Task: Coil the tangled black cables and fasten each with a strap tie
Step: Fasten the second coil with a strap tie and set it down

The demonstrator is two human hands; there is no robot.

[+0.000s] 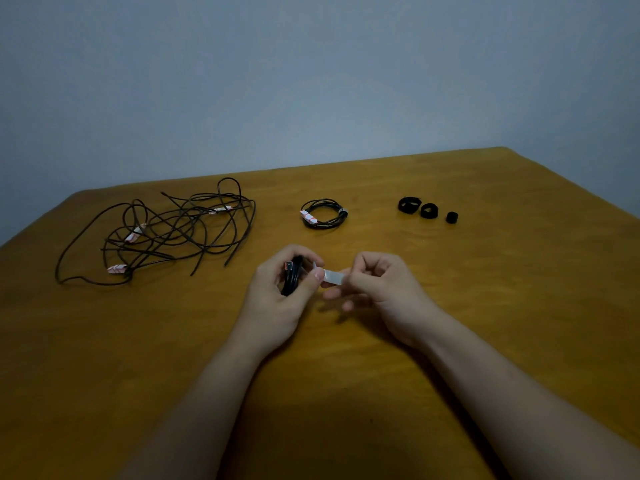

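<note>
Within the left hand (277,292), just above the wooden table (485,306): coiled black cable (292,277), the item in work.
- Grip: fingers and thumb curl round the bundle and clamp it. A reddish tag or plug end shows at the top of the fist; which one cannot be told.
- Handling, as judged: light, limp and slightly springy. The loops would likely fan open if the clamp slackens, so it is best held across all turns at one spot, right beside where the tie goes on.

Immediately right of that grip: strap tie (332,277), a pale flat strip.
- Grip: one end sits under the left thumb against the bundle. The other end is pinched between thumb and forefinger of the right hand (381,289).
- Handling, as judged: thin, floppy and near weightless. It wants tension along its length while wrapped and is best held by the free tip.

Beyond the grip, well apart: finished coil (323,214), bound, bearing a pink-and-white tag.

Far left of the grip: tangled cables (156,233), a loose heap, several tagged, none tied.

Beyond and right of the right hand: three spare strap rolls (429,211), black, in a row.
</note>
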